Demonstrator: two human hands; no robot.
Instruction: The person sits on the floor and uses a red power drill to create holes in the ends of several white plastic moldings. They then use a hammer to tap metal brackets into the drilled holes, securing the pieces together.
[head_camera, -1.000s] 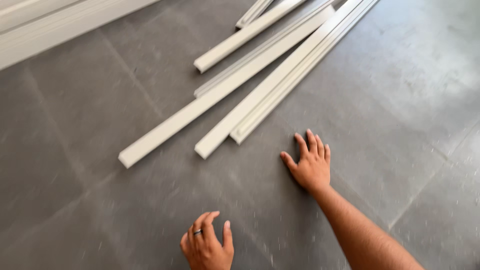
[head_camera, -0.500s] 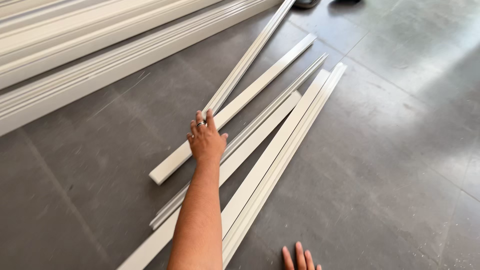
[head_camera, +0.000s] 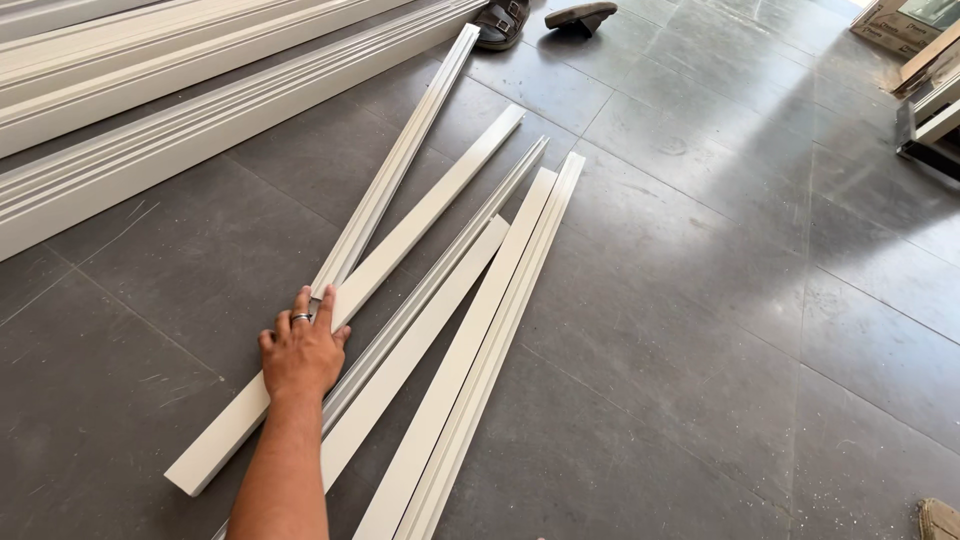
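Flat white trim board (head_camera: 380, 290) lies diagonally on the grey tiled floor (head_camera: 700, 300), among other white strips fanned beside it. Left hand (head_camera: 300, 352) rests palm-down on it, fingers loosely spread, apparently steadying it; right hand out of view. Longer mouldings (head_camera: 150, 130) stacked well apart, upper left.

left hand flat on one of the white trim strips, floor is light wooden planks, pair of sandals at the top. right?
Not quite. The floor is dark grey tile, not light wooden planks, as the head view shows. The rest holds: the left hand lies flat on a white trim strip, with sandals at the top.
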